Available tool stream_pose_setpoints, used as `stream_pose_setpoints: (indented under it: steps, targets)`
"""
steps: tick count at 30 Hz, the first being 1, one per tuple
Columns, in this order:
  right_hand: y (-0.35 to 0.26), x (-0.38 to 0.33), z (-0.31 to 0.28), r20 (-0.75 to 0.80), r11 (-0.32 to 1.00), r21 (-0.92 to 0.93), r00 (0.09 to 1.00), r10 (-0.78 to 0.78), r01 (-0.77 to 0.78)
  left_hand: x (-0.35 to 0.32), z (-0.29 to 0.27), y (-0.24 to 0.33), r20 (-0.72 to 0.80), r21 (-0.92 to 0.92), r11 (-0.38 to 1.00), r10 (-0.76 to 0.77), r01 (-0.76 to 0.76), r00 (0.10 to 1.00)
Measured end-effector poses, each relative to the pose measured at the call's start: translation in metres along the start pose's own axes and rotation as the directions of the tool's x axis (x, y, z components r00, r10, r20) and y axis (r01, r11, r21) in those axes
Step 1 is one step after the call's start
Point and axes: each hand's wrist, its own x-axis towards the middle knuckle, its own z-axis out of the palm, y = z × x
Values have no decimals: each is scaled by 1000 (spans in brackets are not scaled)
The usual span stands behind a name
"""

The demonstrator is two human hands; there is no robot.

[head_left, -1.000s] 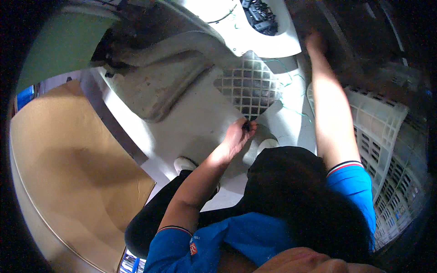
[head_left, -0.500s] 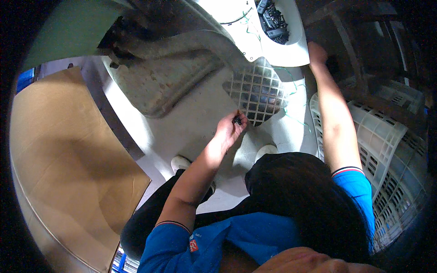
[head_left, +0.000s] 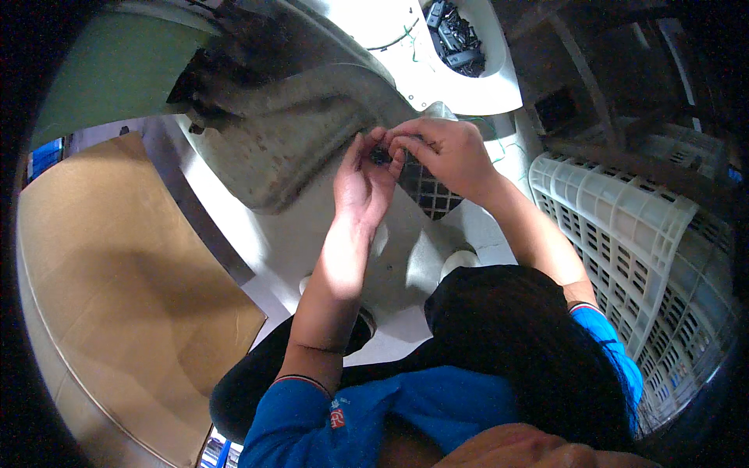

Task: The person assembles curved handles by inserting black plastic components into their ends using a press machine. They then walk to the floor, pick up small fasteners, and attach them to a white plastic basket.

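Note:
My left hand [head_left: 361, 183] is raised palm-up with its fingers curled round some small black pieces [head_left: 380, 156], too small to name. My right hand [head_left: 452, 154] comes in from the right, and its fingertips pinch together right against the left fingertips. Whatever sits in that pinch is hidden by the fingers. Beyond the hands, black plastic parts [head_left: 455, 40] fill an oval recess in a white tray [head_left: 505, 74].
A bulky grey-brown machine casing [head_left: 273, 148] lies ahead to the left, under a green panel [head_left: 109, 62]. A dark grid [head_left: 438, 199] shows beneath my hands. Brown cardboard [head_left: 117, 296] stands at left, white plastic crates [head_left: 616, 226] at right.
My right hand has come back from beside the white tray to meet my left hand. The left hand has risen a little, farther away and to the left.

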Motion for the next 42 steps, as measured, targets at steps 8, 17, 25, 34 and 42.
stream_pose_setpoints:
  steps: [8,17,25,34,42]
  targets:
    - [72,3,-54,-272,801,-407,896,352,-439,-7,-34,5,78,-172,983,-52,65,996]
    - [133,13,-28,-135,675,-728,990,30,-120,-2,-22,6,176,56,998,-28,19,984]
    - [125,79,-24,-248,632,-722,958,143,-282,-8,-18,15,77,0,1000,-31,31,997]
    - [147,80,45,399,962,-263,900,174,-70,-7,-30,26,13,14,998,68,-68,998]
    - [173,76,56,306,964,-246,935,178,-103,-7,-32,25,-6,32,996,85,-84,996]
